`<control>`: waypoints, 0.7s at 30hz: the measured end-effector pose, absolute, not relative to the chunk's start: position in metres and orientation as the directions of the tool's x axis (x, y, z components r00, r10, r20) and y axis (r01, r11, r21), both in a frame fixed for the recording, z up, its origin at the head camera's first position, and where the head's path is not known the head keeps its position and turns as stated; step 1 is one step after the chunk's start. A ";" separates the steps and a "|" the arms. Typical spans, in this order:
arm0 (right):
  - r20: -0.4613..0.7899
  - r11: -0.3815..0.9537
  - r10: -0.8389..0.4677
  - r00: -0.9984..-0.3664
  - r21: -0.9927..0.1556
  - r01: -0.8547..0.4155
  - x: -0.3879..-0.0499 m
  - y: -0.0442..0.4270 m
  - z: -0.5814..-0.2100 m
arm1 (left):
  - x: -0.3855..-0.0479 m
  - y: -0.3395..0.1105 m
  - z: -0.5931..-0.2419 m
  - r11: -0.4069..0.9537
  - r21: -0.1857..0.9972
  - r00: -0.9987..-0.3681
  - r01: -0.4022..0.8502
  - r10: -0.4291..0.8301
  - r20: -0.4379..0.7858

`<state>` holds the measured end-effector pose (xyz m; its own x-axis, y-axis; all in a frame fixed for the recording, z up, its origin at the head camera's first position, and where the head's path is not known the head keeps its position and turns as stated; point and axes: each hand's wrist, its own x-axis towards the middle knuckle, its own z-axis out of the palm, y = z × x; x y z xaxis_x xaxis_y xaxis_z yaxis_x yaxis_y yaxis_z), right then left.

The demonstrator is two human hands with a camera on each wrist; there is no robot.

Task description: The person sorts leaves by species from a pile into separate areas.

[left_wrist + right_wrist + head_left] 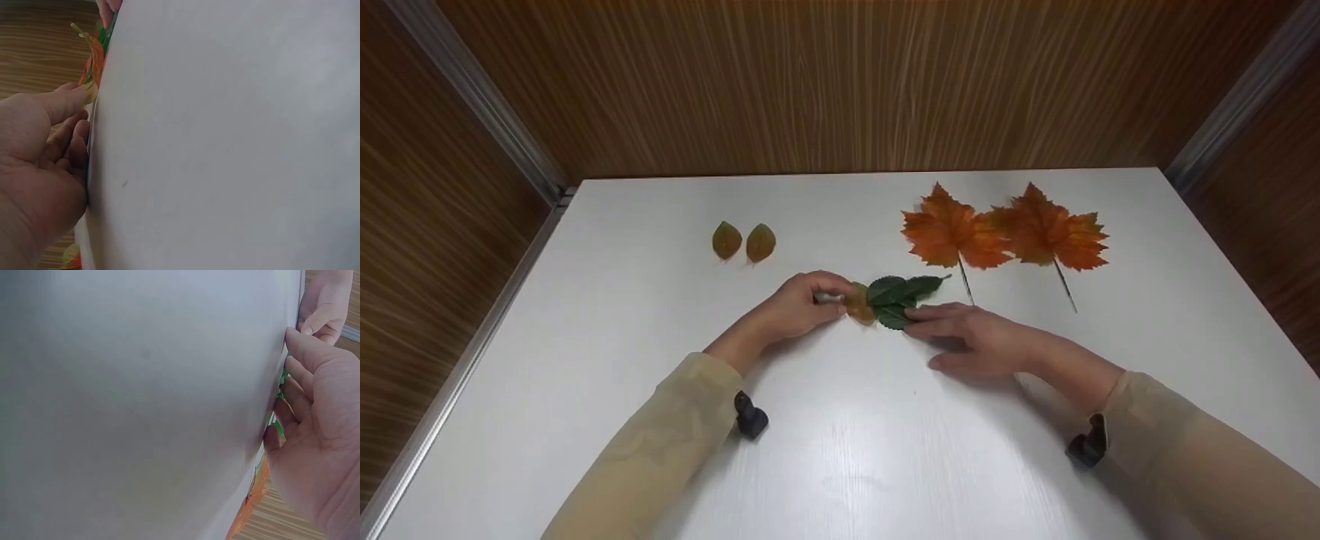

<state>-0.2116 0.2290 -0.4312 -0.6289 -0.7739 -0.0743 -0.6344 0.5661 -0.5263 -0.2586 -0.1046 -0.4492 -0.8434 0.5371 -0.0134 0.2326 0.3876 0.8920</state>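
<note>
Near the middle of the white table [840, 450], my left hand [802, 304] pinches the left edge of a yellow-brown leaf [861, 306] between thumb and fingers. A small pale patch shows inside its grip; I cannot tell what that is. Directly to the right lies a sprig of green leaves [889, 291], its short stem pointing right and its left side meeting the yellow-brown leaf. My right hand [979, 337] rests its outstretched fingertips on the lower green leaf. In the right wrist view, the fingers hide most of the green.
Two small brown-green leaves, one left [727, 241] and one right [760, 244], lie at the back left. Two orange maple leaves, one left [956, 229] and one right [1050, 229], lie side by side at the back right, stems toward me. Wood-grain panels [810, 90] enclose the table.
</note>
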 end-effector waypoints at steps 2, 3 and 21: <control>-0.074 0.566 -0.774 -0.628 -0.525 -0.636 -0.212 0.229 -0.432 | -0.258 -0.105 -0.449 0.392 0.890 -0.845 0.231 0.534 -0.016; -0.074 0.566 -0.774 -0.628 -0.524 -0.636 -0.212 0.229 -0.432 | -0.258 -0.105 -0.449 0.393 0.890 -0.846 0.230 0.533 -0.018; -0.071 0.571 -0.766 -0.639 -0.531 -0.626 -0.211 0.229 -0.433 | -0.258 -0.106 -0.450 0.404 0.883 -0.844 0.237 0.536 -0.019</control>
